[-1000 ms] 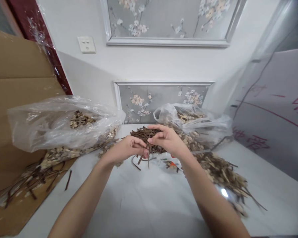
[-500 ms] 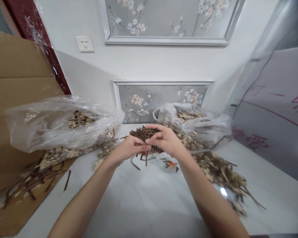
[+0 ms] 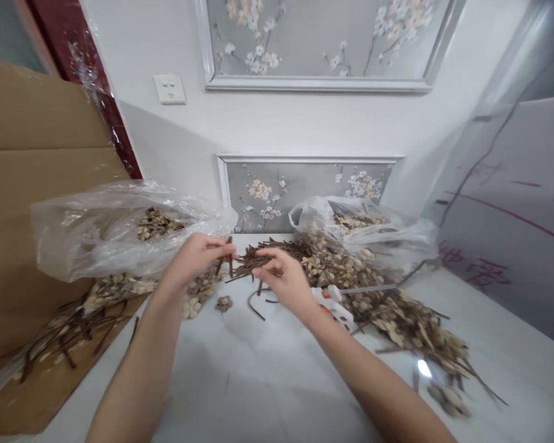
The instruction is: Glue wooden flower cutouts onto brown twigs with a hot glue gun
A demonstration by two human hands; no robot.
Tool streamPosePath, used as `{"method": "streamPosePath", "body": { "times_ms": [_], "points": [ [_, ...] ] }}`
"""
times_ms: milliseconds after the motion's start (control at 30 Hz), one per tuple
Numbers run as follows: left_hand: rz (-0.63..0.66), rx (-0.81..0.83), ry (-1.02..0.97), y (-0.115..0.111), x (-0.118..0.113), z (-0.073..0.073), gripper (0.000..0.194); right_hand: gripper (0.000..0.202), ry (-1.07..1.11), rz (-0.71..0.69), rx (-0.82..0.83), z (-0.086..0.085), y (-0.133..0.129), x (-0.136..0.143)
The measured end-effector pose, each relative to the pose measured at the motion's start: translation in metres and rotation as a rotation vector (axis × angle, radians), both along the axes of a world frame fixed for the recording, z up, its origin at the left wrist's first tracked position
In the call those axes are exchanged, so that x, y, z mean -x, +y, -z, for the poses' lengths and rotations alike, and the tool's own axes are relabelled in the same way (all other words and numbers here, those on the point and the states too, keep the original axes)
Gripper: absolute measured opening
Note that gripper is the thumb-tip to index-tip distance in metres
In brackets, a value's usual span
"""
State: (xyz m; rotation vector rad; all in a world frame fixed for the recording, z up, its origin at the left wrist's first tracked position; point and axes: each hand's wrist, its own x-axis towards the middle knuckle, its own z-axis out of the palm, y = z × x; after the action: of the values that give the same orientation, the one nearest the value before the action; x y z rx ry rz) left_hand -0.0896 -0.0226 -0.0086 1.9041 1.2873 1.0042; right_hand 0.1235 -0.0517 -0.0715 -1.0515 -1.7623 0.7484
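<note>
My left hand (image 3: 198,261) pinches a few short dark brown twigs (image 3: 231,258) between thumb and fingertips, above the table left of the twig pile. My right hand (image 3: 284,280) hovers at the front of the brown twig pile (image 3: 277,246), with index finger and thumb apart. A short twig (image 3: 260,287) shows just below its thumb; whether the hand touches it I cannot tell. A curved dark stem (image 3: 255,307) lies on the table in front. Between my forearms sits one small flower-shaped dried piece (image 3: 224,303). Right of my right hand lies a white and orange glue gun (image 3: 335,307), partly covered by the wrist.
Clear plastic bags (image 3: 120,227) of pale dried pieces stand at the left, another bag (image 3: 373,227) at the back right. A spilled heap (image 3: 406,320) spreads along the right. Cardboard (image 3: 37,246) with loose stems borders the left. A panelled wall (image 3: 305,123) closes the back.
My hands have moved apart from their meeting over the twig pile. The left went left with twigs in its fingers; the right came down slightly left, uncovering the pile and more of the glue gun.
</note>
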Motion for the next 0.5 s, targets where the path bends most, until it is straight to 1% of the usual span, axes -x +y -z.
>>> {"method": "streamPosePath", "body": {
  "times_ms": [33,100,133,167,200,233,300,333,433,500],
  "points": [
    [-0.049,-0.003,-0.07,0.001,0.013,-0.003,0.036,0.04,-0.123,-0.038,0.034,0.012,0.003,0.012],
    [-0.121,-0.014,-0.177,0.001,0.035,-0.009,0.038,0.051,-0.227,-0.092,0.074,0.037,0.008,0.04],
    [-0.141,-0.024,-0.192,0.0,0.044,-0.011,0.039,0.06,-0.263,-0.114,0.088,0.049,0.011,0.053],
    [-0.154,-0.035,-0.182,-0.002,0.051,-0.013,0.039,0.064,-0.288,-0.137,0.101,0.059,0.014,0.066],
    [-0.156,-0.041,-0.155,-0.003,0.056,-0.015,0.04,0.06,-0.306,-0.155,0.118,0.068,0.018,0.076],
    [-0.153,-0.044,-0.12,-0.005,0.06,-0.016,0.04,0.052,-0.315,-0.168,0.14,0.074,0.021,0.085],
    [-0.134,-0.05,-0.032,-0.008,0.063,-0.018,0.04,0.04,-0.299,-0.179,0.19,0.083,0.026,0.093],
    [-0.121,-0.057,0.023,-0.009,0.062,-0.019,0.04,0.04,-0.273,-0.179,0.216,0.086,0.028,0.093],
    [-0.058,-0.072,0.176,-0.01,0.054,-0.02,0.041,0.06,-0.126,-0.177,0.301,0.086,0.032,0.081],
    [0.007,-0.061,0.197,-0.011,0.044,-0.019,0.041,0.068,0.014,-0.177,0.369,0.08,0.032,0.068]
  ]
}}
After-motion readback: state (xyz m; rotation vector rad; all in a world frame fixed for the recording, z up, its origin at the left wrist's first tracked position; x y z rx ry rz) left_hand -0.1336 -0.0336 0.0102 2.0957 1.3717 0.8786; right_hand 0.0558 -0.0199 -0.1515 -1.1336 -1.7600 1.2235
